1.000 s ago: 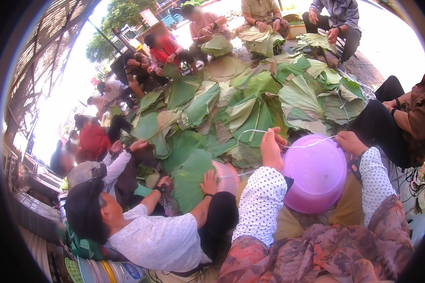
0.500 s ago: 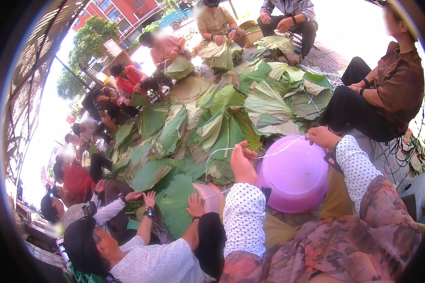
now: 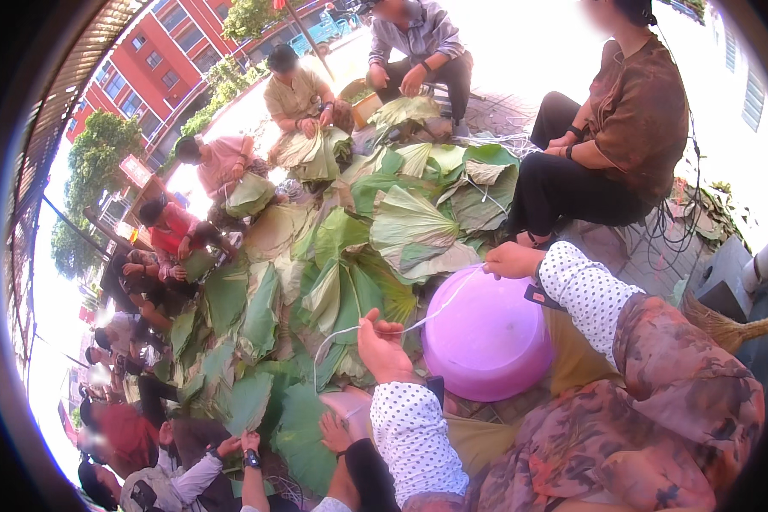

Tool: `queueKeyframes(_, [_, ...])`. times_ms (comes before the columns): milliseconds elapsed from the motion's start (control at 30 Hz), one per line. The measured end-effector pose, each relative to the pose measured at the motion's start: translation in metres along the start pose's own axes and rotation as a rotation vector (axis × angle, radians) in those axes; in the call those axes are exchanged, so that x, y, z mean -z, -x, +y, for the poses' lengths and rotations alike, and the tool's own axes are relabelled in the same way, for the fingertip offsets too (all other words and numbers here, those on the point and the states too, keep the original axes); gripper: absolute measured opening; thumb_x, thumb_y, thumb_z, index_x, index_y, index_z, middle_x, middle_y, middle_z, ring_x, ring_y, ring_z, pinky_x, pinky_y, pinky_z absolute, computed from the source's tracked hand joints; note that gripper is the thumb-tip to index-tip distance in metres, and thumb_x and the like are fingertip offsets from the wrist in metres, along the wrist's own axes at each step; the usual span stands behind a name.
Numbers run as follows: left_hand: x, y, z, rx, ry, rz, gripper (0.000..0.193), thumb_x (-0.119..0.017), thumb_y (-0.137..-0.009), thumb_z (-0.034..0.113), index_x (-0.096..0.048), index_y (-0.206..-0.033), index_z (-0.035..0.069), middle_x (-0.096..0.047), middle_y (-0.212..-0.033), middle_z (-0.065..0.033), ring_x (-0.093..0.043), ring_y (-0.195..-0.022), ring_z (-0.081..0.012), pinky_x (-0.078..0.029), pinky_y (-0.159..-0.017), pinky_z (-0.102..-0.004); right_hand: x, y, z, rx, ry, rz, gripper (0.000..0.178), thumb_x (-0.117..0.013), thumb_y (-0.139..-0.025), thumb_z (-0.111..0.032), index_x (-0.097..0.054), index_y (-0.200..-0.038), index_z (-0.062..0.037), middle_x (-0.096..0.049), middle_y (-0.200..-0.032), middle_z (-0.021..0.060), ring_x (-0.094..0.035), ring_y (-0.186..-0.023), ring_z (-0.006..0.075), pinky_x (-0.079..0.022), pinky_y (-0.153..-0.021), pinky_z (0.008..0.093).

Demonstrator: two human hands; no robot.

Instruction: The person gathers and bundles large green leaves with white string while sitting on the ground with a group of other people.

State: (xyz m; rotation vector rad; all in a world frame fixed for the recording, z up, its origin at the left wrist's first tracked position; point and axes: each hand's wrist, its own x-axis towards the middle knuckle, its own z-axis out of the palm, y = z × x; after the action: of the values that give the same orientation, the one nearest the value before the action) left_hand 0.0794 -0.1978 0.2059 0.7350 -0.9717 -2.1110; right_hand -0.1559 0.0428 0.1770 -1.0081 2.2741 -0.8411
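Observation:
A thin white cord point(image 3: 446, 303) stretches between my two hands above a purple plastic basin point(image 3: 486, 341) that stands upside down between my knees. My right hand point(image 3: 514, 259), at the basin's far right, pinches one part of it. Left of the basin, my left hand point(image 3: 384, 346) has the cord at its curled fingers, palm partly turned up. From there the loose end loops down toward the leaves. Large green and brownish leaves point(image 3: 414, 226) lie heaped just beyond the basin.
Several people sit around the leaf heap; one in brown point(image 3: 631, 128) sits close on the right. At lower left, a co-worker's hand point(image 3: 334, 433) rests by a pink basin point(image 3: 356, 408). A straw broom point(image 3: 725, 328) and a bundle of black cables point(image 3: 695, 183) are at right.
The view has turned to the right, so the scene sits farther left. My hands keep the cord stretched over the basin, much as before.

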Motion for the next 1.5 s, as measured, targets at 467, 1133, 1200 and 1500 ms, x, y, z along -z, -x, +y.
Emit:
queueKeyframes(467, [-0.002,0.002,0.005,0.055,0.033,-0.034,0.032,-0.045,-0.108,0.030,-0.057,-0.116,0.002,-0.042,-0.064,0.0024,-0.042,-0.058,-0.0096,-0.038,-0.056,-0.0277,0.002,0.001,0.010,-0.013,-0.016,-0.022,0.031,-0.052,-0.099,-0.025,-0.068,-0.097,0.0014,-0.073,-0.086,0.0135,-0.073,-0.080,0.0243,-0.055,-0.077,0.0380])
queueKeyframes(1133, [0.013,-0.010,0.011,-0.009,0.116,0.005,0.031,-0.043,-0.109,0.034,-0.058,-0.115,0.007,-0.037,-0.062,0.0046,-0.035,-0.053,-0.0076,-0.034,-0.050,-0.0271,0.019,0.008,0.038,-0.026,0.071,0.022,0.024,-0.056,-0.095,-0.019,-0.067,-0.104,-0.0008,-0.072,-0.089,0.0150,-0.071,-0.083,0.0294,-0.054,-0.075,0.0418])
queueKeyframes(1200, [0.015,-0.011,0.015,-0.017,0.128,0.023,0.032,-0.042,-0.110,0.034,-0.059,-0.115,0.007,-0.037,-0.062,0.0045,-0.035,-0.053,-0.0078,-0.035,-0.050,-0.0273,0.021,0.010,0.041,-0.054,0.021,0.023,0.024,-0.053,-0.096,-0.019,-0.067,-0.104,-0.0013,-0.072,-0.088,0.0137,-0.071,-0.082,0.0275,-0.054,-0.073,0.0416])
queueKeyframes(1500, [0.018,-0.007,0.024,-0.083,0.191,0.091,0.031,-0.041,-0.109,0.029,-0.057,-0.119,0.004,-0.034,-0.063,0.0032,-0.036,-0.055,-0.0079,-0.036,-0.052,-0.0248,0.022,0.012,0.076,-0.149,-0.035,0.125,0.022,-0.050,-0.093,-0.014,-0.070,-0.102,-0.0068,-0.069,-0.077,0.0087,-0.067,-0.066,0.0207,-0.051,-0.058,0.0362])
